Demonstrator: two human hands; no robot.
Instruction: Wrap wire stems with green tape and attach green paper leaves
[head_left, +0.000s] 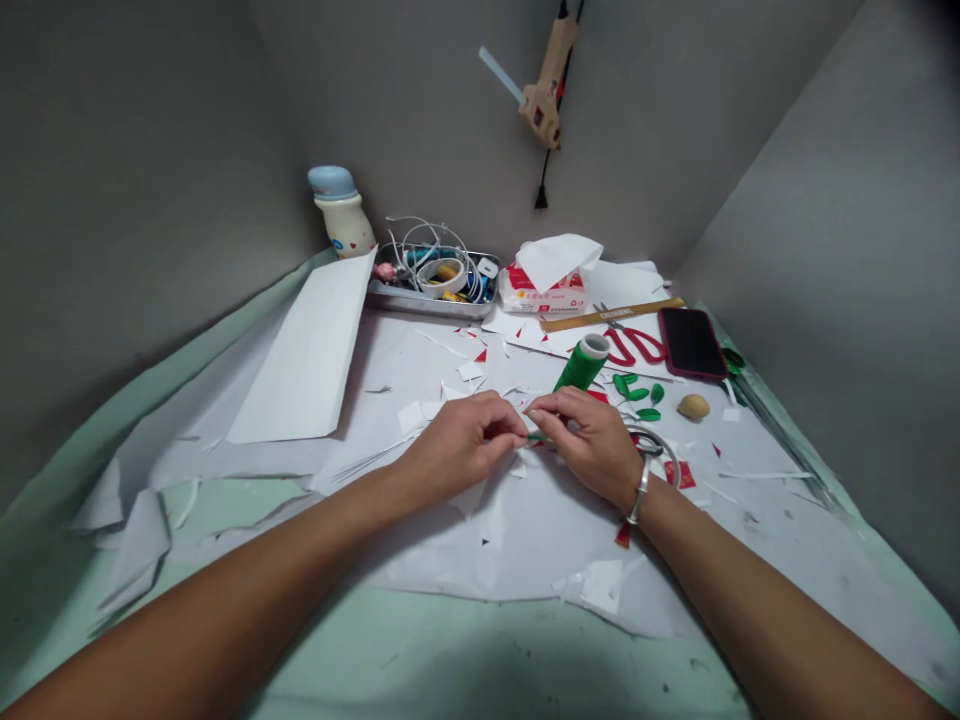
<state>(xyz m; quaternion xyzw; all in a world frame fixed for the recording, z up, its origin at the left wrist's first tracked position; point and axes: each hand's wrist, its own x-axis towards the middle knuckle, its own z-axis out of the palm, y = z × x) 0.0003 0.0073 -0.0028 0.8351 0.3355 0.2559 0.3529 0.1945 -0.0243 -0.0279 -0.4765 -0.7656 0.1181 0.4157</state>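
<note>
A thin green strand or strip (535, 437) runs between my two hands over the white paper; its kind is hard to make out. My left hand (469, 440) is closed, thumb and fingers pinching its left end. My right hand (589, 440) pinches the other end, with the fingertips partly hiding it. Just behind the right hand stands a spool of green thread (579, 366), slightly tilted. Several small green oval pieces (647, 413) lie to the right of it. Beside the right wrist is a round ring-shaped item (675, 455), partly covered by the hand.
At the back are a metal tray (435, 302) of supplies, a tissue pack (544, 290), red-handled scissors (637, 345), a wooden ruler (611, 315) and a phone (691, 343). A folded white card (307, 350) and a bottle (343, 215) stand left. A glue gun (551, 80) hangs above.
</note>
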